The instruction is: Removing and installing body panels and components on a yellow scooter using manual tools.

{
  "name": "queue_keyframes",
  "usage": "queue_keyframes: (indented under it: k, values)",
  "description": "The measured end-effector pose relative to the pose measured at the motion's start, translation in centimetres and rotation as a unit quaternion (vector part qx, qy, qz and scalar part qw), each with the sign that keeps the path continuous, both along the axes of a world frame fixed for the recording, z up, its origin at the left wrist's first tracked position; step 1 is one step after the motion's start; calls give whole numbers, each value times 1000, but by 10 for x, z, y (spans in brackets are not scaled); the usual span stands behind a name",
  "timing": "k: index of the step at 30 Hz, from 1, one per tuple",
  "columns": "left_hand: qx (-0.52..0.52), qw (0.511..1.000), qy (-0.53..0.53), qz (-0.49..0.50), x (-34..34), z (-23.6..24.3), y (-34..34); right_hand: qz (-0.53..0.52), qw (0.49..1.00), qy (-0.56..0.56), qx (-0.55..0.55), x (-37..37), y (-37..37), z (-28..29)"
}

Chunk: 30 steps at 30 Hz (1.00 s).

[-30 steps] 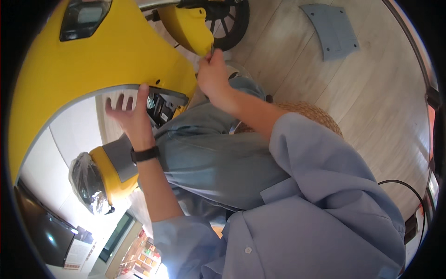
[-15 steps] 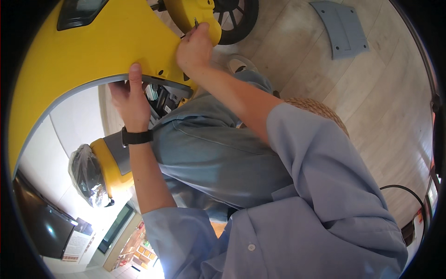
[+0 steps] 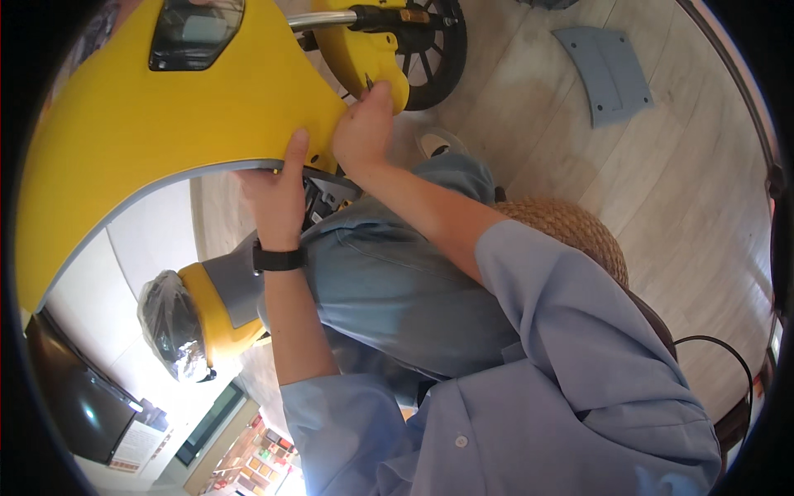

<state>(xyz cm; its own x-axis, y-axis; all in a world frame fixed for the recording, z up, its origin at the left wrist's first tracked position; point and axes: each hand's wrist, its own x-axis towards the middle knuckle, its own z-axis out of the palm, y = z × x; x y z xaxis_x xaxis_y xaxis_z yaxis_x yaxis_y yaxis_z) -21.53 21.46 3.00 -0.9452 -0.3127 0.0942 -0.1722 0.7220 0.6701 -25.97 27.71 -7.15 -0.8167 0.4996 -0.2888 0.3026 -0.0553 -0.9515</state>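
Observation:
A large yellow scooter body panel (image 3: 165,116) with a grey lower rim fills the upper left. My left hand (image 3: 277,194), a black watch on its wrist, grips that lower rim, with the thumb lying on the yellow face. My right hand (image 3: 364,132) is pinched at the panel's right edge, beside the yellow front fender (image 3: 364,54). A small thin dark object (image 3: 368,81) sticks up from its fingers; what it is cannot be made out. Dark inner parts (image 3: 327,194) show under the panel between the hands.
A black spoked wheel (image 3: 434,58) stands behind the fender. On the pale wooden floor at the upper right lies a grey plastic cover (image 3: 604,74). I sit on a woven stool (image 3: 579,236). A plastic-wrapped headlight (image 3: 169,326) in a yellow housing hangs at the lower left.
Both hands have moved up the panel's edge. The left hand went from flat under the rim to gripping it. The right hand has shifted toward the fender.

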Motion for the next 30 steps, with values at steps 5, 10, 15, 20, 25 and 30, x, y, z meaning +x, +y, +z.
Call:
queue_keyframes:
  k: [5,10,15,20,25,30]
  values:
    - [-69,997,5,-26,4,8,-15,17,1000,-9,-6,2,-4,2]
    - [-522,789,-300,-121,5,57,8,22,1000,15,14,5,13,-13]
    - [-640,620,232,-390,11,59,-37,38,999,24,21,9,9,-6]
    - [-648,623,205,-388,-19,58,-45,46,998,3,50,7,7,-8]
    - [-636,601,202,-440,-24,61,-49,44,996,-18,75,7,8,-7]
    - [-621,612,247,-423,-19,63,-39,41,995,-58,69,7,7,1]
